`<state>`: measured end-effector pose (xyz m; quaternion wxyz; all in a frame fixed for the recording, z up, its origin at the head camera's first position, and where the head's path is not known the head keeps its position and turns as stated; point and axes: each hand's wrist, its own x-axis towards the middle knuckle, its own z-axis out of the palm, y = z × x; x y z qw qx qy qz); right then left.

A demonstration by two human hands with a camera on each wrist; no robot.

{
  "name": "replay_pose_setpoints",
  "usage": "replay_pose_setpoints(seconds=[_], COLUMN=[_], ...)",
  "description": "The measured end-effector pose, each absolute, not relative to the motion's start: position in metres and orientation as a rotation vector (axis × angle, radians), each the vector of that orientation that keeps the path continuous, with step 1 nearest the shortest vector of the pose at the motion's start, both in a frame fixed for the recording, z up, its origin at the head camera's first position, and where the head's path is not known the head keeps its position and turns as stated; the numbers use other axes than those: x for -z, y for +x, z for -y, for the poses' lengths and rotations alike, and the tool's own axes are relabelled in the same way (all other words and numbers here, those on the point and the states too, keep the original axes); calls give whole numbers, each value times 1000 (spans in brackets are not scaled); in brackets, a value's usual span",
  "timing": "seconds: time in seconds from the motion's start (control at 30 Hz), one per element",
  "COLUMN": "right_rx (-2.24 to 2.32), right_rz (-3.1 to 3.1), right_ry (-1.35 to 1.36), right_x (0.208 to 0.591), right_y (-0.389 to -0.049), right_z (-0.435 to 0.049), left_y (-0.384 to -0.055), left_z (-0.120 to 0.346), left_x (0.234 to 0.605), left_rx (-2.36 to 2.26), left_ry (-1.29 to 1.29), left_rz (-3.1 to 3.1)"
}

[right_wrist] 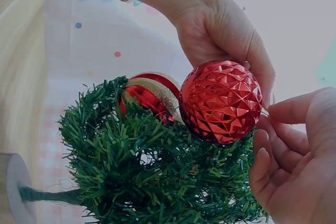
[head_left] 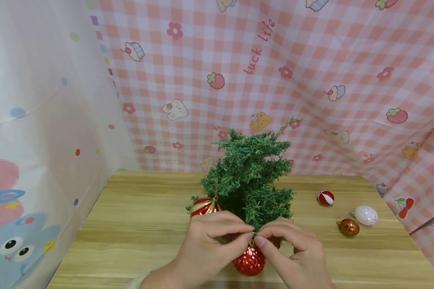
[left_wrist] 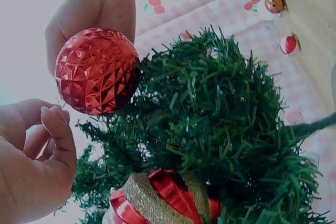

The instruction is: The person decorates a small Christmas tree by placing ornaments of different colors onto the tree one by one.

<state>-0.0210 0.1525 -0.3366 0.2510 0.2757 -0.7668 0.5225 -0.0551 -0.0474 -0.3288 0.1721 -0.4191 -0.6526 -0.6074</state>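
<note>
A shiny red Christmas bauble [head_left: 249, 261] with a faceted surface hangs just below my fingertips, in front of a small green artificial Christmas tree [head_left: 251, 172]. My left hand [head_left: 215, 243] pinches the thin gold hanging string at the bauble's top between thumb and index finger. From the other side my right hand [head_left: 294, 249] pinches the same string, thumb tip close to the bauble's cap. In the right wrist view the string shows only as a short line by the fingertips. A red bauble with gold glitter stripes [right_wrist: 149, 95] hangs on the tree's left side.
On the right of the wooden table [head_left: 137, 216] lie a small red-and-white bauble [head_left: 326, 198], a white bauble [head_left: 366, 215] and a brown bauble [head_left: 349, 227]. Behind the table hangs a pink checked cloth [head_left: 209, 52]; a white printed cloth [head_left: 43, 100] covers the left side.
</note>
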Motion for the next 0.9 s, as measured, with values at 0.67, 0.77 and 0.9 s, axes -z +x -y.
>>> replay_pose_setpoints(seconds=[0.67,0.77,0.9], right_rx=[-1364,-1375,-1398], right_rz=[2100,2095,2064], right_ry=[639,643,663], right_x=[327,329,334], right_y=[-37,-39,-41], right_z=[-153,-152,-151], left_y=[-72,-73,-73], left_z=[43,43,44], left_x=[326,326,328], left_rx=[1402,1392,1401], left_ry=[-1140,-1130,-1117], left_rz=[1787,1803,1822])
